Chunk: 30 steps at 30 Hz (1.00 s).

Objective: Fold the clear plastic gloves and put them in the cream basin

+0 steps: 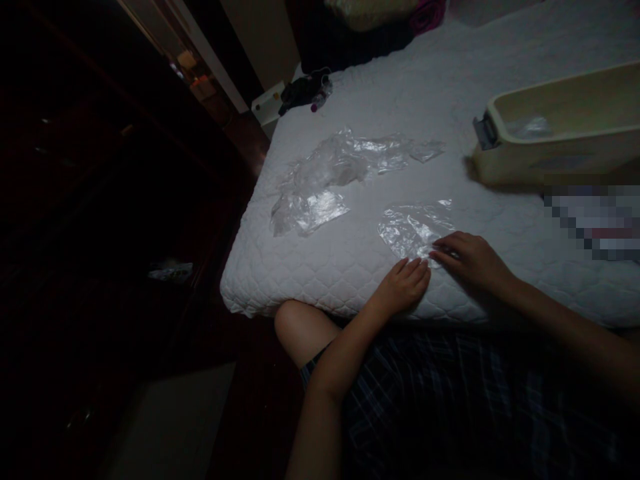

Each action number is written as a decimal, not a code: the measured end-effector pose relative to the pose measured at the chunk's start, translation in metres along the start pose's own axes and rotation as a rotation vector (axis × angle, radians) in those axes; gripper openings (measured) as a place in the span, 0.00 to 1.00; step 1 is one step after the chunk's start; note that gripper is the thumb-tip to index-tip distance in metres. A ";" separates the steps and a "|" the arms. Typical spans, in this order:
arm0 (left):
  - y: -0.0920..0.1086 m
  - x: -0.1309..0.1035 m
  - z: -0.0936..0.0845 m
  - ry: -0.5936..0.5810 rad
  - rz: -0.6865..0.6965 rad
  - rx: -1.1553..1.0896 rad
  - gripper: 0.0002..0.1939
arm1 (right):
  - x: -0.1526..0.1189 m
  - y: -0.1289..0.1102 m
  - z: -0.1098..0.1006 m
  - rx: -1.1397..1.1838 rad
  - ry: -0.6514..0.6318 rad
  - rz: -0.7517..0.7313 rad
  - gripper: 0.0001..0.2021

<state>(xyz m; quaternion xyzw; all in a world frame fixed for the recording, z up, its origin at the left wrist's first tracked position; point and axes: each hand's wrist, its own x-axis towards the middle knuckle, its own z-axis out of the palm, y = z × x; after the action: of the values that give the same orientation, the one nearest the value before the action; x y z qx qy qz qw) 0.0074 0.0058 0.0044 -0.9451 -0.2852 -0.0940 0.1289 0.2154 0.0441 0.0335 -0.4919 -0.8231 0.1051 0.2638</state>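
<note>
Clear plastic point(411, 225) near the bed's point(300, 270) edge likely smooths best under light, even pressure, the left hand point(406, 285) lying flat, ungripping, the right hand point(469, 257) pinching its near edge.

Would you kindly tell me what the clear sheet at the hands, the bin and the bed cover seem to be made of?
Clear sheet: probably thin, glossy plastic, being see-through, creased and glinting.
Bin: likely smooth, hard plastic, judging by its rigid walls and rounded corners.
Bed cover: seemingly quilted fabric, matte, with puckered seams; the fibre is unclear.
</note>
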 end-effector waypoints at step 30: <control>0.000 0.000 -0.003 -0.065 0.001 0.007 0.23 | -0.011 0.009 -0.022 -0.100 0.040 -0.020 0.16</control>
<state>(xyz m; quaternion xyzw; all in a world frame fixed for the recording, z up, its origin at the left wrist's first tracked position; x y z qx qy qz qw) 0.0070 0.0047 0.0067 -0.9474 -0.2890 -0.0622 0.1228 0.2381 0.0374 0.0449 -0.4981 -0.8267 0.0514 0.2565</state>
